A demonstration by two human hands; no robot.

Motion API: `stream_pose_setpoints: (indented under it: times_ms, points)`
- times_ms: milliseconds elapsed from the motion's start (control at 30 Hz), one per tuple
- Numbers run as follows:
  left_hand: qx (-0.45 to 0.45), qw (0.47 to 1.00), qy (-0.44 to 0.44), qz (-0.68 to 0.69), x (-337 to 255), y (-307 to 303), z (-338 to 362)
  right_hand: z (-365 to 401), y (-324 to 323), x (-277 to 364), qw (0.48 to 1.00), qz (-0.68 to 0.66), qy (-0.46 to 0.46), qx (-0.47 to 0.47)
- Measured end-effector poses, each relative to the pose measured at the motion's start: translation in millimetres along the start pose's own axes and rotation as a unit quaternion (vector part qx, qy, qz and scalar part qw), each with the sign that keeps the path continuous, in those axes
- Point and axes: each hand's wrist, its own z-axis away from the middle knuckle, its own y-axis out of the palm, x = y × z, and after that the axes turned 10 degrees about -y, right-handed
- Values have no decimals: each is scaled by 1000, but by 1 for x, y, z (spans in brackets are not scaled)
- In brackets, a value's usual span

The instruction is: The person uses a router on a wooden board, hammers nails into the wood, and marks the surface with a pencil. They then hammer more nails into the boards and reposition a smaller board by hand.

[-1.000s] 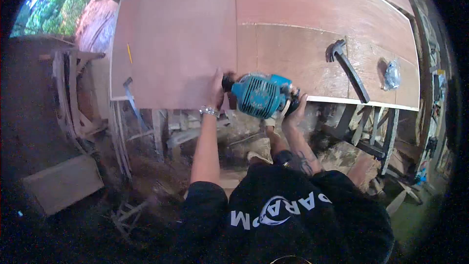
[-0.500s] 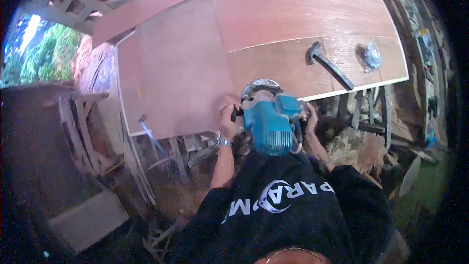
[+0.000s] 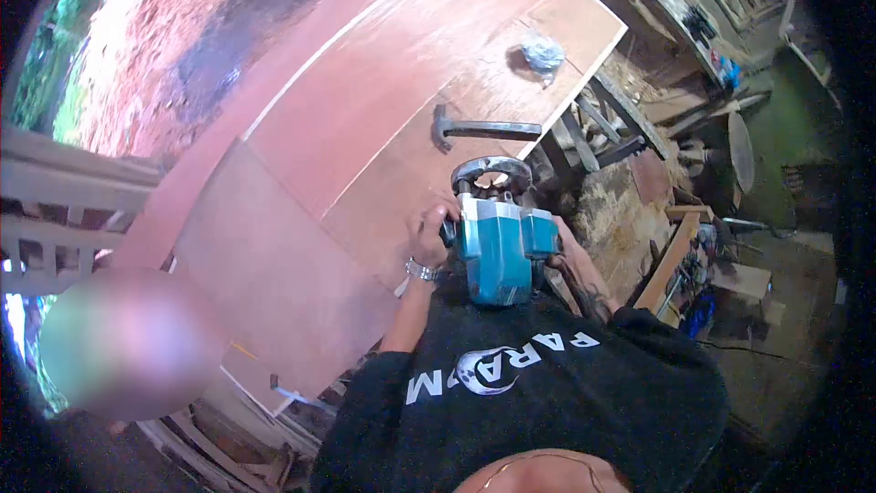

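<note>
A teal power tool with a round metal base (image 3: 497, 246) is held in front of my chest, near the edge of a large reddish wooden panel (image 3: 365, 82). My left hand (image 3: 431, 233), with a metal watch at the wrist, is closed around the tool's black side handle. On the tool's other side is my right hand (image 3: 564, 242), closed on it and partly hidden by the teal body. Just beyond the tool, a hammer (image 3: 488, 130) lies on the panel. Farther off sits a clear plastic bag (image 3: 541, 53).
A loose brownish sheet (image 3: 274, 246) overlaps the panel at the left. A second hammer with a blue handle (image 3: 306, 399) is at the lower left. Wooden supports (image 3: 630, 114), scraps and sawdust (image 3: 616, 210) lie to the right. A blurred round area covers the far left.
The view has turned, so the panel now slants up to the right and more floor shows at the right. Both my hands still hold the tool. A blurred area has appeared at the left.
</note>
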Motion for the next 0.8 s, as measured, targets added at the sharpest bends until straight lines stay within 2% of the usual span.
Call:
stream_pose_setpoints:
  times_ms: [33,100,133,233,267,333,367,433,500,567,633,700,767,800]
  points:
    - [-37,993,-72,87,6,8,-17,-12,4,37,996,-55,65,-30]
    - [-119,937,-207,257,20,25,-55,-87,-20,29,967,-168,171,-81]
    - [-110,930,-199,288,46,17,-81,-114,-36,18,982,-108,125,-91]
    - [-106,937,-224,246,67,42,-144,-198,-76,16,994,40,-2,-102]
    - [-159,922,-231,267,84,49,-169,-217,-78,35,992,67,-25,-102]
    - [-171,937,-206,224,87,75,-235,-275,-92,78,980,144,-60,-123]
    - [-180,941,-207,198,86,86,-256,-307,-111,74,979,136,-97,-118]
    - [-143,946,-230,179,81,111,-312,-360,-147,104,983,126,-74,-107]
    - [-126,954,-243,125,82,143,-370,-410,-182,137,979,136,-107,-112]
    - [-151,960,-229,47,93,180,-430,-463,-221,174,964,233,-4,-131]
    - [-103,962,-188,-171,106,198,-484,-529,-285,148,986,123,-45,-100]
    - [-84,958,-137,-237,125,224,-529,-581,-332,136,995,47,-11,-89]
    - [-81,943,-166,-279,183,237,-566,-609,-352,144,997,7,27,-71]
    - [-61,934,-193,-293,176,241,-570,-625,-371,132,999,-18,27,-38]
